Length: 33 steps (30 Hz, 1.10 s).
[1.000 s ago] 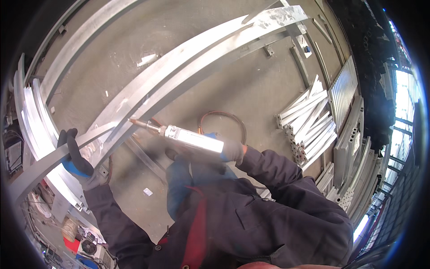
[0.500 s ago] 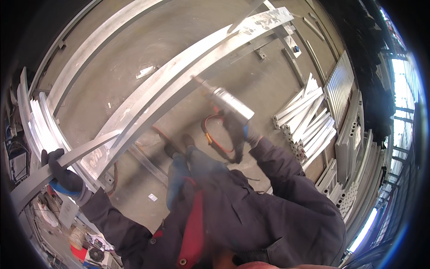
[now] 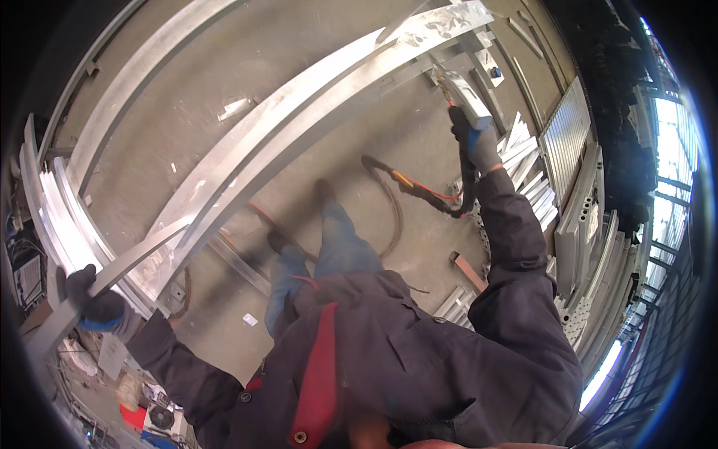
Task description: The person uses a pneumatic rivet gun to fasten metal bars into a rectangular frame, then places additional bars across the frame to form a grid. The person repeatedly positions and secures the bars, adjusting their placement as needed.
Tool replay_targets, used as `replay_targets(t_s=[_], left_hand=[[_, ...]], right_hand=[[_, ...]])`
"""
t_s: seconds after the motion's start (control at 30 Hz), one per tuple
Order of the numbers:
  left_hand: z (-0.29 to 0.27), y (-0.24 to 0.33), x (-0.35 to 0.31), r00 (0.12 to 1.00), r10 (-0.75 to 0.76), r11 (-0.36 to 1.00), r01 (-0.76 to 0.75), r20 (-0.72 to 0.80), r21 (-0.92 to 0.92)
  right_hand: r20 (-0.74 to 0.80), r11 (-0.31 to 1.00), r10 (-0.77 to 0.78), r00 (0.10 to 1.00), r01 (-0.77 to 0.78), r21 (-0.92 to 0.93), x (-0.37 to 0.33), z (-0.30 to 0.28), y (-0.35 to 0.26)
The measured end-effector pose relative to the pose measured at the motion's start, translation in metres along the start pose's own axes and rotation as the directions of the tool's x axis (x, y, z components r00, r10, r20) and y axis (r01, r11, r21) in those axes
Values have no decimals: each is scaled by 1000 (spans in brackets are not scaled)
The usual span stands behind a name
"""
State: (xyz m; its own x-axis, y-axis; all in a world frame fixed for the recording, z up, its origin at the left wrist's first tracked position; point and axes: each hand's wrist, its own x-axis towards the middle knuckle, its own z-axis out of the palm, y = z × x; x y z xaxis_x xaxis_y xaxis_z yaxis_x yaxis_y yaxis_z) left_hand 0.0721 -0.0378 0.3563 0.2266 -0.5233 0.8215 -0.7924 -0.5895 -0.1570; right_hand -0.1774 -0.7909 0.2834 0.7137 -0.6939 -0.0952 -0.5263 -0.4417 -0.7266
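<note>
My left hand (image 3: 103, 303), in a dark and blue glove, is closed around a long, flat grey metal strip (image 3: 138, 260) at the left. The strip's far end reaches the near end of a long curved metal beam (image 3: 292, 142). At the upper right my right hand (image 3: 482, 146), also gloved, grips a silver pistol-shaped power tool (image 3: 465, 101) with a narrow tip. From the tool a dark, red and orange cable (image 3: 419, 188) loops down over the floor. The tool's tip lies near the far part of the curved beam; whether they touch I cannot tell.
Another curved beam (image 3: 120, 105) runs along the upper left. Bright metal profiles (image 3: 67, 217) are stacked beside my left hand. To the right are a heap of short profiles (image 3: 532, 176), a corrugated panel (image 3: 566, 116) and long stacked profiles (image 3: 591, 247). A fan unit (image 3: 161, 419) sits at lower left.
My right hand has carried the power tool away to the upper right, and the cable has stretched out after it. My left hand stays on the metal strip, slightly further left.
</note>
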Motion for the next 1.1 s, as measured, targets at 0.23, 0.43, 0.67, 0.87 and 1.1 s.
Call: replay_targets(t_s=[0.23, 0.43, 0.67, 0.87, 1.1], left_hand=[[-58, 1, -45, 906, -411, 908, 397, 101, 131], [-61, 33, -41, 873, -461, 825, 355, 159, 440], [-51, 30, -27, 784, -618, 726, 538, 63, 428], [-43, 28, -29, 780, -622, 721, 539, 65, 436], [-37, 28, -33, 754, -654, 693, 572, 50, 438]], right_hand=[[269, 723, -129, 954, 276, -633, 90, 63, 21], [335, 574, 116, 935, 212, -791, 147, 83, 43], [250, 469, 171, 953, 144, -871, 179, 105, 53], [237, 513, 136, 962, 136, -847, 184, 117, 36], [280, 621, 218, 935, 88, -779, 178, 121, -17]])
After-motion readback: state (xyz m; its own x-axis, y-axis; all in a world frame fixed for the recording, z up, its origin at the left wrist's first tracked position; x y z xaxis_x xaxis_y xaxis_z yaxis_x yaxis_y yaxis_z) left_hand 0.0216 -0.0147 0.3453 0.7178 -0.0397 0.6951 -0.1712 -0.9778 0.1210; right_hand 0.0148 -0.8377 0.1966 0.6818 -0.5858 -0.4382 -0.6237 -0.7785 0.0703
